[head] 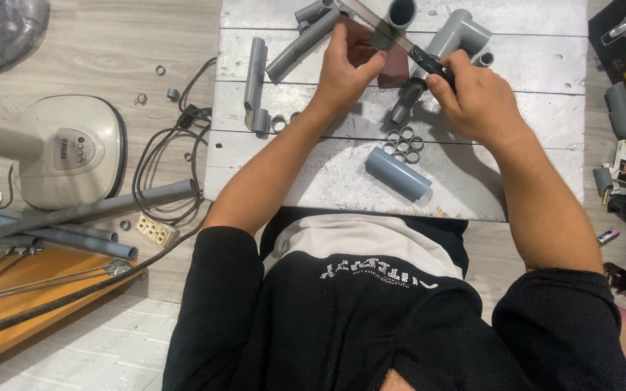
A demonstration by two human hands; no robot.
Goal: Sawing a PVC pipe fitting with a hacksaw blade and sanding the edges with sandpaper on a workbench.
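Two bare hands work over a white plank board [530, 123] on the floor. Left hand [345, 69] is curled around a small dark-red block [394, 69], pinning it on the board, thumb along its side. Right hand [472, 98] is closed in a fist on the black handle of a saw [389, 32]; its thin metal blade runs up-left across the top of the block, toward the far edge of the board. Several grey pipe pieces lie around: a short pipe section [398, 174] near the board's front edge, a cluster of cut rings [402, 145] just behind it, a tee fitting [458, 32] beside the right hand, longer pipes [302, 43] left of the left hand. Off the board, left: a fan base [74, 148], a black cable [161, 156], long grey tubes [74, 217] on the floor.
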